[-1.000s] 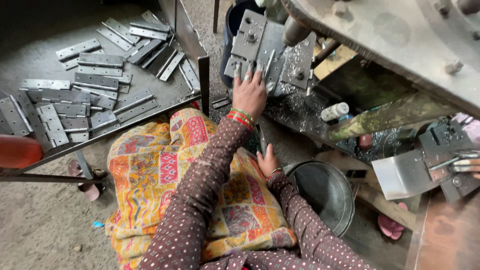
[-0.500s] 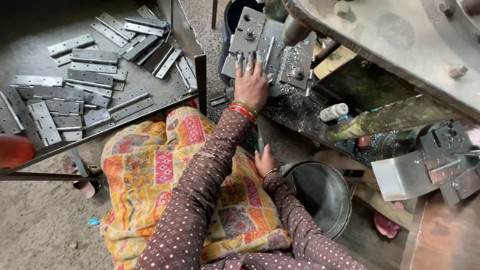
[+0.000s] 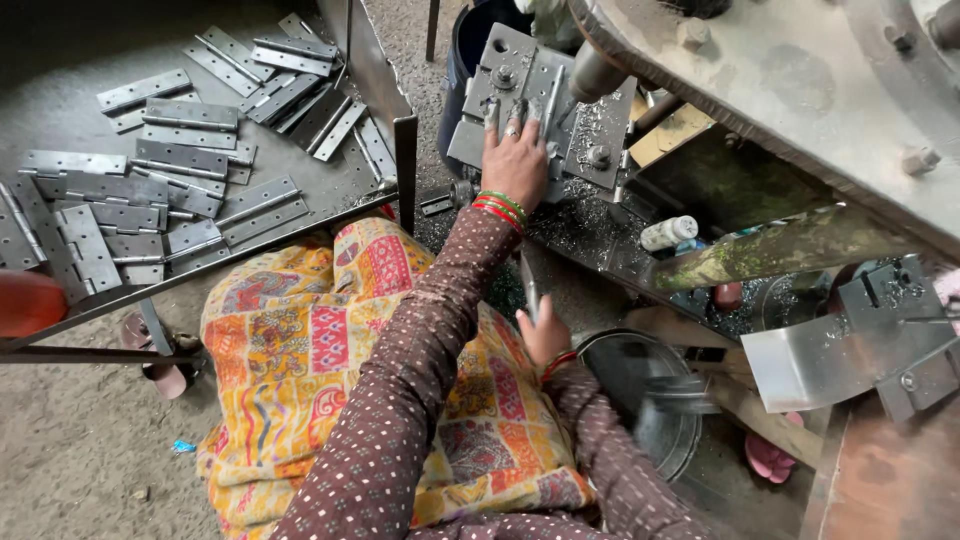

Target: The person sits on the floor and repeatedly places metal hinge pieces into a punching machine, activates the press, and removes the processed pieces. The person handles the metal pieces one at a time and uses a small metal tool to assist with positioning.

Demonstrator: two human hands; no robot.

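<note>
My left hand [image 3: 515, 160], with green and red bangles at the wrist, lies flat with fingers spread on a grey steel fixture plate [image 3: 485, 85] of the machine. Its fingertips touch a narrow hinge leaf [image 3: 551, 108] lying on the plate. My right hand [image 3: 545, 335] is low over my lap, closed around a thin metal strip [image 3: 527, 285] that points up toward the machine. A patterned yellow cloth [image 3: 300, 350] covers my lap.
A metal tray [image 3: 375, 60] at the left holds several grey hinges [image 3: 185, 160]. A round steel bowl [image 3: 655, 400] sits at my right, and a bent metal chute [image 3: 830, 355] lies beyond it. A small white bottle [image 3: 668, 233] lies among metal shavings. A red object [image 3: 30, 300] is at the far left.
My left hand stays on the fixture plate. My right hand has lifted the thin metal strip slightly, so it now shows above my lap.
</note>
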